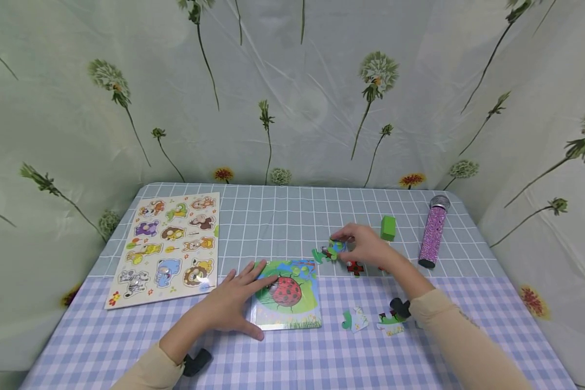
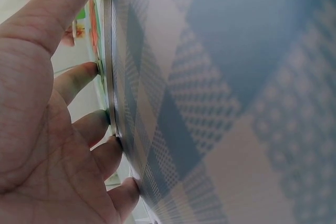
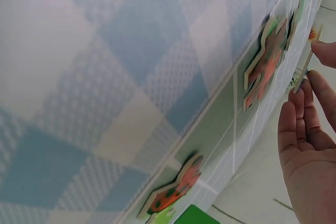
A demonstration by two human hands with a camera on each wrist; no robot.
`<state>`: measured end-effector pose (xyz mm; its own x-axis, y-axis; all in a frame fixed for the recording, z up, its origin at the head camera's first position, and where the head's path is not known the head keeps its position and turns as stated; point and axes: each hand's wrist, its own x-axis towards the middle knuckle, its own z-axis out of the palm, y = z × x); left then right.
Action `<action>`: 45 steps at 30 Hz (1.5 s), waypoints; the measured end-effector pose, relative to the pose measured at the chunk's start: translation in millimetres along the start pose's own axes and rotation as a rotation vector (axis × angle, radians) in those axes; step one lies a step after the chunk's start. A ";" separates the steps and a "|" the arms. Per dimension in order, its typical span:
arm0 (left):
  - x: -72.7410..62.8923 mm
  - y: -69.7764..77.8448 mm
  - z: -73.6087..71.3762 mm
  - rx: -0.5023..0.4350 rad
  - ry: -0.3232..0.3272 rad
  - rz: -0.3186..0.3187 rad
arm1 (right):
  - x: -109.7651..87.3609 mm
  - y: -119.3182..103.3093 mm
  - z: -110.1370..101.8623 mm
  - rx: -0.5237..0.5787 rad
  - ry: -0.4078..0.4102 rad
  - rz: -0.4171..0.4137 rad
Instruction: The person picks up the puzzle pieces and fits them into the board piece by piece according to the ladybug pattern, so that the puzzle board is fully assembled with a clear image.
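The square ladybug puzzle board (image 1: 286, 292) lies flat at the middle of the table. My left hand (image 1: 230, 303) rests on its left side, fingers spread over the edge; the left wrist view shows fingertips (image 2: 97, 125) touching the board's edge. Between thumb and fingers my right hand (image 1: 366, 246) pinches a blue-green puzzle piece (image 1: 337, 246), seen thin and edge-on in the right wrist view. Just left of and below that hand are a green and dark piece (image 1: 328, 253) and a red piece with black (image 1: 355, 268) on the table.
A wooden animal puzzle board (image 1: 168, 244) occupies the left. Two more loose pieces, one white and green (image 1: 357, 320) and one with flowers (image 1: 392, 326), lie at the front right. Beyond the right hand stand a green block (image 1: 388, 228) and a pink glittery microphone (image 1: 433, 230).
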<state>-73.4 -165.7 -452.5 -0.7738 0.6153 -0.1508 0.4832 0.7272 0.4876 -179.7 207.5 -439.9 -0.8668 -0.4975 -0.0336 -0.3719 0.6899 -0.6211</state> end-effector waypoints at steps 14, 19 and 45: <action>0.3 -1.7 1.0 0.003 0.000 0.000 | -1.6 -14.7 15.8 0.025 -0.054 -0.123; 0.3 -1.2 0.4 -0.006 -0.002 0.000 | 0.0 -21.8 23.4 0.050 -0.076 -0.150; 0.5 -2.4 2.0 -0.017 -0.009 -0.005 | 9.8 -50.0 46.9 -0.026 -0.185 -0.212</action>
<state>-74.1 -166.6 -455.5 -0.7724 0.6144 -0.1612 0.4719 0.7249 0.5017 -154.0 143.5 -445.9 -0.6947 -0.7177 -0.0486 -0.5486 0.5723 -0.6095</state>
